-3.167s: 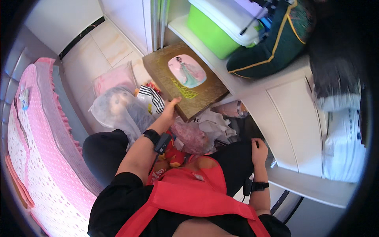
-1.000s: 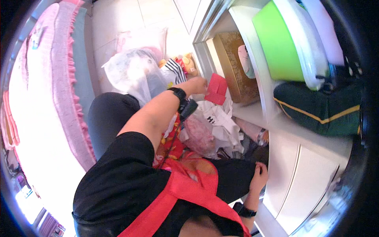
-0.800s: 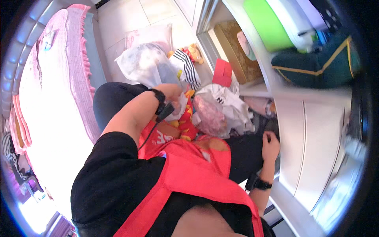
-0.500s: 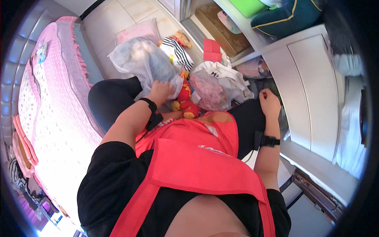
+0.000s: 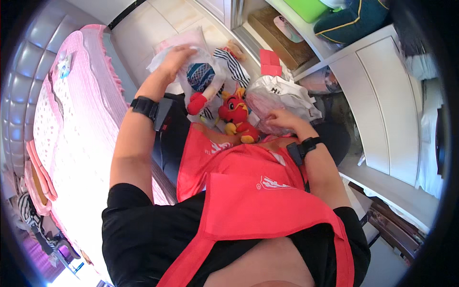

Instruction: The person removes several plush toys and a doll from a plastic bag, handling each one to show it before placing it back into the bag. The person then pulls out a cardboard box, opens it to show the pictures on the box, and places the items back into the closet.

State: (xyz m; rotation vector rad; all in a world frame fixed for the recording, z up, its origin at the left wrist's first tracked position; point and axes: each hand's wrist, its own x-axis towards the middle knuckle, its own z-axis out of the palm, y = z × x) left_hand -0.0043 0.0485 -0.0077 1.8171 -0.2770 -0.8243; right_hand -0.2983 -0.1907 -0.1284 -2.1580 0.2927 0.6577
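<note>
My left hand (image 5: 179,60) is closed on the rim of a translucent white plastic bag (image 5: 162,56), holding its mouth up. Inside the bag's opening show a blue patterned bundle (image 5: 200,76) and a red, rounded soft piece (image 5: 196,102). My right hand (image 5: 284,119) hovers by a clear plastic bag with pink contents (image 5: 262,107), its fingers loosely apart; any contact with that bag is unclear. Between the two bags a red and yellow plush toy (image 5: 234,112) sits upright against my red apron (image 5: 253,191).
Beyond lie a pink cushion (image 5: 191,38), a black-and-white striped cloth (image 5: 233,64), a white bag (image 5: 287,91) and a red box (image 5: 270,62). A bed with a pink cover (image 5: 71,110) borders the left; a white cabinet (image 5: 377,105) stands on the right.
My left hand has moved up and away from me, pulling the bag's mouth open and showing the patterned bundle. My right hand has left my knee and come inward toward the clear bag.
</note>
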